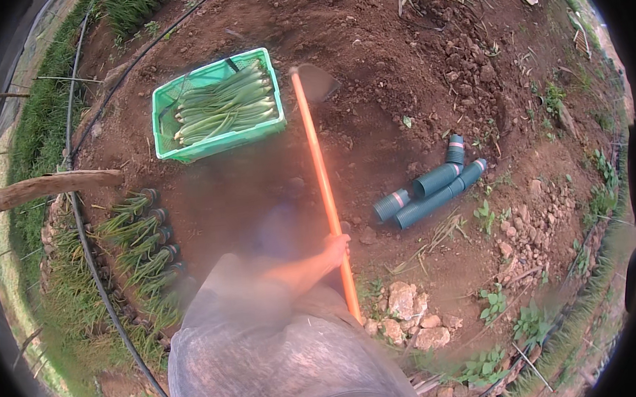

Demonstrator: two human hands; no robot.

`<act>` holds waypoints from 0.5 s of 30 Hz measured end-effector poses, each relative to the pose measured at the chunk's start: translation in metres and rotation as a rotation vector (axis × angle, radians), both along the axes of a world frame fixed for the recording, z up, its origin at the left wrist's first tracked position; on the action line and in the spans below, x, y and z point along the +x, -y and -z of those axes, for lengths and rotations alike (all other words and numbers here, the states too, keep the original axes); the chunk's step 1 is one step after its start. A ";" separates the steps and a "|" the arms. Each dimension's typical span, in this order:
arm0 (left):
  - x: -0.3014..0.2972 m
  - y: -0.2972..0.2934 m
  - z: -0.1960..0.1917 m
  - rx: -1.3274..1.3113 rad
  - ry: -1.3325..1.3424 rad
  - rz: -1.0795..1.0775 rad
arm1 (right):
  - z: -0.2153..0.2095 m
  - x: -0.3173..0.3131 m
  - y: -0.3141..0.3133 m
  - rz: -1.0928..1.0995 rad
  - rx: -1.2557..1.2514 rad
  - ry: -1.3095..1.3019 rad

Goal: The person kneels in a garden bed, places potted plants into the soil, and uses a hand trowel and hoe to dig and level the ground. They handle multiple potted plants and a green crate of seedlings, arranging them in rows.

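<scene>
My left hand (337,250) is wrapped round the long orange handle of a hoe (318,158), low on the shaft. The hoe stretches away from my body, its dull metal blade (317,83) at the far end against the brown soil. Beside the blade, to the left, stands a light green plastic crate (220,142) holding many long green onion-like plants (226,106) with pale ends, laid in a bundle. My left forearm (293,274) crosses in front of my grey shirt (269,347). My right hand does not show. A blur covers the middle of the view.
Stacked dark green pots (434,193) lie on the soil to the right. Potted plants (142,238) stand in a row at the left, near a black hose (92,256). A wooden pole (44,190) juts in from the left. Pale rocks (409,313) sit near my right side.
</scene>
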State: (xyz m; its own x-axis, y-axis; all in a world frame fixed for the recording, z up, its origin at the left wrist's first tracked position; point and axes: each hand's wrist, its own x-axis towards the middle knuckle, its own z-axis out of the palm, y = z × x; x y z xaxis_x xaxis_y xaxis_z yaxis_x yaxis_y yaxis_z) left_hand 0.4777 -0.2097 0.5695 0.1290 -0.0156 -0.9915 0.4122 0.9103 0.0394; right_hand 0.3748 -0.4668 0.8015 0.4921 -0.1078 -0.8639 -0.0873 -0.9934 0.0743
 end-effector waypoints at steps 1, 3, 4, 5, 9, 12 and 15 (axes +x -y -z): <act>0.010 -0.011 -0.004 0.030 0.058 -0.022 | 0.013 0.004 -0.004 0.003 0.033 0.001; 0.040 -0.041 -0.010 0.082 0.188 -0.071 | 0.036 0.021 -0.018 0.028 0.199 0.087; 0.060 -0.058 -0.011 0.108 0.257 -0.103 | 0.051 0.038 -0.028 0.010 0.266 0.079; 0.080 -0.077 -0.012 0.170 0.315 -0.123 | 0.064 0.057 -0.042 -0.021 0.312 0.079; 0.164 -0.161 0.002 0.443 0.315 -0.051 | 0.111 0.122 -0.114 0.090 0.572 0.165; 0.205 -0.179 0.038 0.481 0.246 0.038 | 0.126 0.144 -0.136 0.106 0.599 0.195; 0.175 -0.120 0.082 0.340 0.209 0.007 | 0.112 0.126 -0.106 0.107 0.398 0.123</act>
State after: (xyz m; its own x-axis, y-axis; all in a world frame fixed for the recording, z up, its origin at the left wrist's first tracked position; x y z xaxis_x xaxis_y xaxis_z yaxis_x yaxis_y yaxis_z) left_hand 0.6525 -0.0894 0.4872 0.3297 0.3070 -0.8927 0.3696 0.8282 0.4213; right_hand 0.5007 -0.3606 0.6892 0.5984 0.1654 -0.7839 -0.1760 -0.9274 -0.3300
